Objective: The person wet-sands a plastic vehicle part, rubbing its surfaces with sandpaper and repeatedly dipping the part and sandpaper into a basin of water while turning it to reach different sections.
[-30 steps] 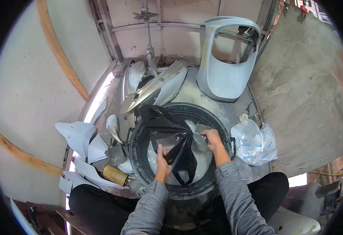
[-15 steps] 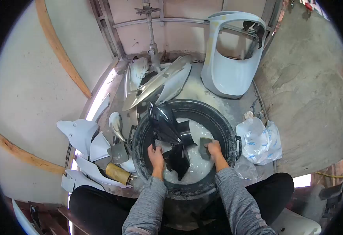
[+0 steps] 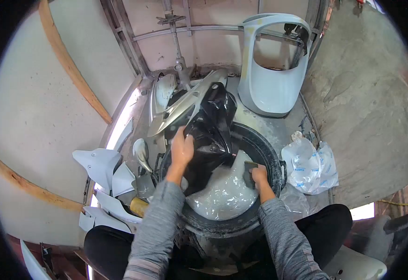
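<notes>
A glossy black molded panel (image 3: 211,135) is tilted up over the left and far side of a round black tub (image 3: 271,172). My left hand (image 3: 182,148) grips its left edge, fingers wrapped round it. Cloudy whitish water (image 3: 225,196) with glints on its surface fills the bottom of the tub. In my right hand (image 3: 260,176), at the tub's right inner side, is a flat grey-green pad (image 3: 248,174), held just above the water. The panel's lower part is smeared by motion.
A large pale blue shell (image 3: 271,93) stands behind the tub at the right. Silver and white panels (image 3: 180,109) lie behind it at the left. White pieces (image 3: 99,165) and a yellow cylinder (image 3: 139,206) lie to the left, a crumpled plastic bag (image 3: 309,168) to the right.
My left hand has lifted the black panel up and away from me, turning it over the tub's far rim. The pad in my right hand now stands more upright. More water shows.
</notes>
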The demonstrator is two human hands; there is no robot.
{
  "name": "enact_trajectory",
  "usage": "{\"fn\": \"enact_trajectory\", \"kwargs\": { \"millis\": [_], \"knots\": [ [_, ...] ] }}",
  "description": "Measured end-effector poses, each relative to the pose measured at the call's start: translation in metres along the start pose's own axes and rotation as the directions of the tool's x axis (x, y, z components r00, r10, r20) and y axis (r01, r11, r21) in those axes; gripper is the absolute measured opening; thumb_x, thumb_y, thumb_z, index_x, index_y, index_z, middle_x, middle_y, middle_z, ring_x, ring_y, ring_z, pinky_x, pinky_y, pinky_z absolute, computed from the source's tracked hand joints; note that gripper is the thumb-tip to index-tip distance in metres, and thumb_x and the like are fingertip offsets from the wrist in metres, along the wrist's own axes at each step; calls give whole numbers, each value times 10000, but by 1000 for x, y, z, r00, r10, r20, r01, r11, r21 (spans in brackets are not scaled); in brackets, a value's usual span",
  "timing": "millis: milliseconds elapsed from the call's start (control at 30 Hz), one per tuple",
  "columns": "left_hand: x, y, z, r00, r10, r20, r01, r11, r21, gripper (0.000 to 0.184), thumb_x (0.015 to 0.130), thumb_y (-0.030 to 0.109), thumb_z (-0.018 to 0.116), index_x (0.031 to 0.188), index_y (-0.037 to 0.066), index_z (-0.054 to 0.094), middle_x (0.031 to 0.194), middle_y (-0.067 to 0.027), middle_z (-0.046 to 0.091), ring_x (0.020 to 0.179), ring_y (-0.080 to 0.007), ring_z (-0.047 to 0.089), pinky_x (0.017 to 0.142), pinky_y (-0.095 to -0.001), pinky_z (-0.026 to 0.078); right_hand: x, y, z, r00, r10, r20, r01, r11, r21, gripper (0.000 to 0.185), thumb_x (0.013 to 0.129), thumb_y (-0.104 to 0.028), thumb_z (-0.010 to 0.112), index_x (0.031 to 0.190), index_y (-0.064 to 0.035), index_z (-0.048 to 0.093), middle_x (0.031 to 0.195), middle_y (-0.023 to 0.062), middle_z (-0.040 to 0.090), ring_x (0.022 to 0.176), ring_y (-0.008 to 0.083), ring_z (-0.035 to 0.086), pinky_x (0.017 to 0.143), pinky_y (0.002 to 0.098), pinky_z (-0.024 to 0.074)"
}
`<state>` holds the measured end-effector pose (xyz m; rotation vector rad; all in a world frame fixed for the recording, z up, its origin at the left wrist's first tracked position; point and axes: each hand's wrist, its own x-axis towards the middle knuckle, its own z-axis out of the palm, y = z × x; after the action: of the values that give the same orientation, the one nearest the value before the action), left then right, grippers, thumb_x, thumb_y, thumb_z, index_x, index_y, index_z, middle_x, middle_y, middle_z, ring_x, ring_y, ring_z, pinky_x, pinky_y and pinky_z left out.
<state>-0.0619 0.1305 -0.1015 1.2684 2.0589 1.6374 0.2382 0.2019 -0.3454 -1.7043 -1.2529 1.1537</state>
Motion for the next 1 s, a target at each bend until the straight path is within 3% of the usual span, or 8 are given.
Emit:
{"fn": "enact_trajectory", "kwargs": {
  "millis": [67,167,267,467,667,767,900,1000],
  "knots": [
    [25,12,-11,973,22,229,-86,957,275,440,837,217,553,1217,10,630,1070,-283,682,1044,-439,648,930,-480,485,8,10,3,999,53,-4,-53,999,-8,229,778,12,604,984,46,699,828,128,688,696,243,660,643,405,514],
    [49,12,-21,883,7,469,-215,894,392,448,822,235,549,1209,36,653,1131,-275,669,1092,-440,627,970,-497,478,-28,-41,-7,967,248,61,-252,964,85,229,780,-7,616,986,58,692,832,142,687,710,263,664,657,423,517],
    [50,20,-32,752,-114,650,-320,798,510,425,811,228,556,1179,60,685,1135,-257,674,1087,-436,630,979,-490,481,-9,8,10,946,323,26,-322,946,-31,247,805,-43,625,1018,64,689,896,165,693,777,291,679,685,449,522],
    [26,-27,-24,590,-265,762,-409,715,566,439,801,215,547,1190,96,710,1191,-228,673,1149,-394,627,1020,-463,476,-56,-45,2,885,459,-83,-466,869,-168,345,846,-96,649,1140,82,672,1010,239,711,934,295,698,760,431,532],
    [23,-56,-3,555,-369,745,-336,720,607,411,806,216,539,1141,69,726,1214,-229,664,1160,-406,622,1018,-467,480,-54,-109,6,863,252,437,-390,883,261,331,783,24,608,1098,16,710,974,124,702,807,244,690,675,369,551],
    [25,-78,2,587,-388,710,-266,736,622,408,809,224,541,1142,82,730,1219,-221,664,1174,-394,615,1016,-461,481,-63,-162,8,835,86,543,-279,917,284,328,749,28,632,1069,22,704,872,112,687,743,249,683,631,330,532],
    [25,-63,1,574,-372,729,-271,754,599,413,807,225,546,1151,89,729,1220,-218,665,1169,-389,619,1018,-451,481,-40,-130,9,926,23,376,50,982,-184,384,745,-3,630,1122,29,694,838,140,708,745,282,693,645,388,527],
    [22,-54,-1,592,-347,728,-244,784,572,426,794,217,548,1159,91,729,1217,-229,663,1168,-393,618,1022,-442,478,-33,-67,5,992,15,128,28,945,-325,391,758,-30,630,1135,56,688,906,184,723,786,285,687,694,399,525]
  ]
}}
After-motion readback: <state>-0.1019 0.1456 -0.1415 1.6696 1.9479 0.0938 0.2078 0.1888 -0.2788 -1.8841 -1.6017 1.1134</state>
